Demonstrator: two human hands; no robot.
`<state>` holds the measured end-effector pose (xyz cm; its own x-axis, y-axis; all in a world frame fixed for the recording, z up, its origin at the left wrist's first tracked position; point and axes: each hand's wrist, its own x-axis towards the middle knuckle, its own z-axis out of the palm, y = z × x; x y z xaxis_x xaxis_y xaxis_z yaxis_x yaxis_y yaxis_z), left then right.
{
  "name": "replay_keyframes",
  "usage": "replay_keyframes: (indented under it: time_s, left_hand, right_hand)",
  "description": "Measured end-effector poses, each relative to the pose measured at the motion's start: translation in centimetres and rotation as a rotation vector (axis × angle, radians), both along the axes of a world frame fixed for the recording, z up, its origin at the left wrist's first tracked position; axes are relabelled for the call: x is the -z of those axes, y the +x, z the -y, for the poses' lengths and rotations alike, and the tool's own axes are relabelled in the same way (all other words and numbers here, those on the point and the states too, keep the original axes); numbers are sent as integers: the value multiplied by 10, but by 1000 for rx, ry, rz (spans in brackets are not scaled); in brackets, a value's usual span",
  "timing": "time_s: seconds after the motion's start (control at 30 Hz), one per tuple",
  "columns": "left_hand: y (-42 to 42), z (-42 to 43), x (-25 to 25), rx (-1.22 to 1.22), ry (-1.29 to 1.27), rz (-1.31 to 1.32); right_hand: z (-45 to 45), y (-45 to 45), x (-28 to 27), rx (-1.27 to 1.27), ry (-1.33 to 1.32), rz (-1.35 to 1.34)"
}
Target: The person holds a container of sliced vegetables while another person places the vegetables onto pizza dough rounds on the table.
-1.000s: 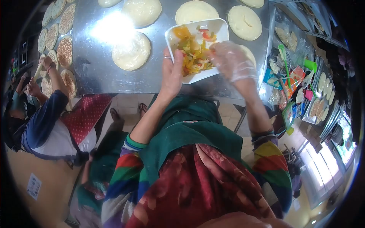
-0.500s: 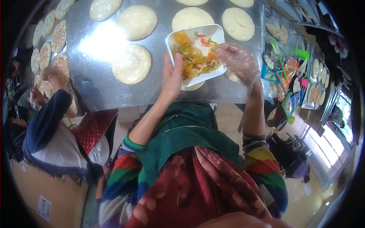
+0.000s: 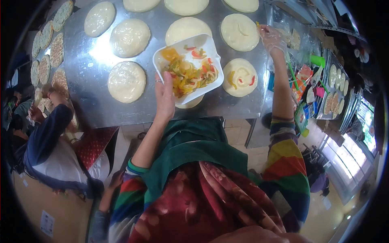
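pale round dough disc [image 3: 237, 36]: from the white rectangular tray [image 3: 209, 43] grasped by the left hand [image 3: 165, 98], the clear-gloved right hand [image 3: 273, 39] moved beside it, pinching a yellow scrap [image 3: 257, 24]; work shifted doughward.

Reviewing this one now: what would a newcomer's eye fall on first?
Probably the white rectangular tray of chopped yellow, green and red vegetables near centre, held in the left hand. Glossy pale dough rounds lie around it on the silver metal table. The right hand, in a clear plastic glove, is near the table's right edge.
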<state>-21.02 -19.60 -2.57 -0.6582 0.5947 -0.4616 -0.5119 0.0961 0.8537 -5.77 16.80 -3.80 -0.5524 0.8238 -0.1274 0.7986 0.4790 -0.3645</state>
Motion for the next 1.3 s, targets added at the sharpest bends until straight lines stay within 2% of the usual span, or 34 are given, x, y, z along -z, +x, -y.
replay_keyframes:
  time_s: [0.13, 0.33, 0.43, 0.57, 0.63, 0.67, 0.73, 0.8, 0.87, 1.0, 1.1, 1.2, 1.3]
  left_hand:
    - [7, -6, -3, -39, -20, 2]
    - [18, -21, -10, -38, -30, 72]
    - [25, -30, -12, -50, -30, 32]
    - [30, -38, -12, -26, -17, 40]
    - [32, -43, -18, -12, -4, -2]
    - [33, -46, -20, -4, 3, -23]
    - [34, -48, -19, 32, 20, -17]
    - [38, -51, -20, 59, 5, -69]
    - [41, -56, -24, 77, -45, -181]
    - [45, -53, -12, 76, -2, -96]
    - [46, -52, -8, 75, -8, -56]
    - [46, -55, -9, 43, 1, -36]
    - [43, -57, -9, 12, -6, -64]
  right_hand:
    - [-9, -6, 29, -136, 292, 184]
    - [2, 3, 31, -240, 340, 177]
    - [17, 8, -1, -225, 240, 17]
    - [70, -8, -89, -41, -187, -116]
    - [85, 5, -78, -519, -111, -331]
    - [97, 10, -72, -749, 134, -309]
    - [128, 1, -75, -895, 231, -166]
    - [153, -16, -82, -723, -75, 59]
    - [155, -13, -74, -721, -41, 30]
    - [153, -9, -68, -746, -91, 82]
    - [150, -3, -58, -739, -43, -3]
    - [134, -12, -66, -712, -271, 39]
    - [113, -3, -75, -458, -400, -245]
